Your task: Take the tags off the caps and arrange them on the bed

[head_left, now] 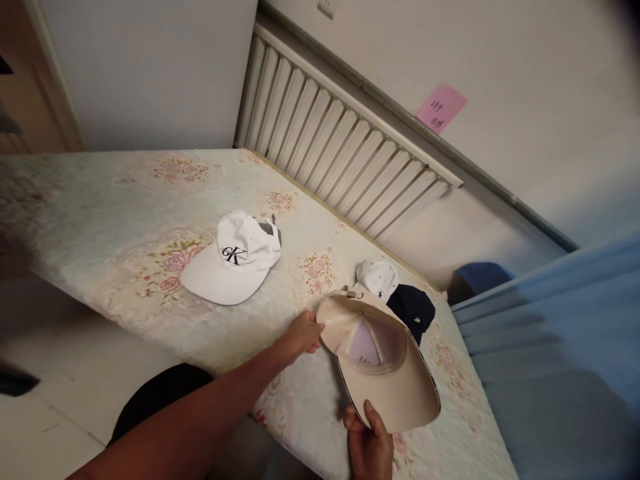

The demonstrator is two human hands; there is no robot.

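A beige cap point(385, 363) is held upside down over the floral mattress point(120, 207), its inside and label showing. My left hand point(303, 335) pinches the back rim of the cap. My right hand point(370, 443) grips the brim from below, thumb on top. A white cap with a black logo point(235, 260) lies flat on the mattress further left. Behind the beige cap sit a small white cap point(377, 275) and a dark navy cap point(415, 310), side by side.
A white radiator point(340, 143) runs along the wall behind the mattress. A pink note point(441, 107) is stuck on the wall. Blue fabric point(555, 360) fills the right side. Pale floor point(60, 400) lies at the lower left.
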